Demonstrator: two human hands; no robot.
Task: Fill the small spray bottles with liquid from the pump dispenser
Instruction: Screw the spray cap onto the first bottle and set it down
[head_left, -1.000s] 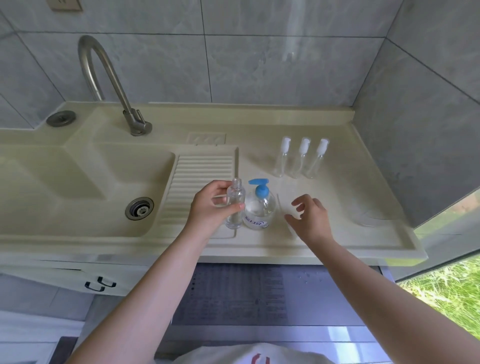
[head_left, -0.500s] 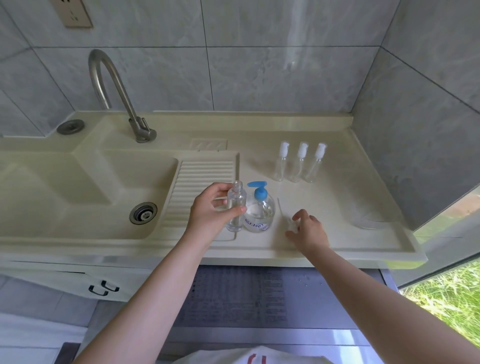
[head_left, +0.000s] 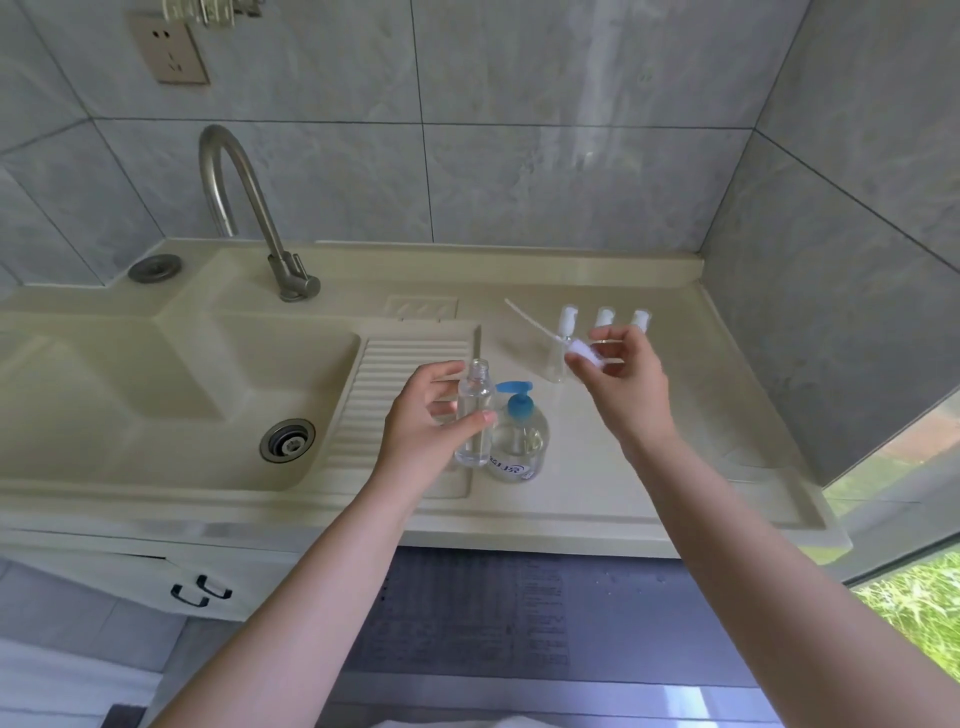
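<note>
- Since the frame half a second back, the right hand (head_left: 621, 384) has risen off the counter (head_left: 623, 467) and now holds a white spray cap (head_left: 584, 356) aloft, its thin dip tube (head_left: 530, 321) slanting up to the left.
- Its fingers pinch the cap, curled round it.
- The left hand (head_left: 428, 421) grips an uncapped small spray bottle (head_left: 474, 413), thumb across the front; the bottle stands upright, touching the pump dispenser (head_left: 519, 439) on its right.
- Three capped spray bottles (head_left: 605, 318) stand in a row behind the right hand, partly hidden.
- The cream counter joins a sink (head_left: 171, 395) with a ribbed drainboard (head_left: 410, 364) and a curved metal tap (head_left: 244, 208); grey tiles rise behind and to the right.
- Open counter lies right of the dispenser up to the raised edge.
- The dispenser's blue label is too blurred to read.
</note>
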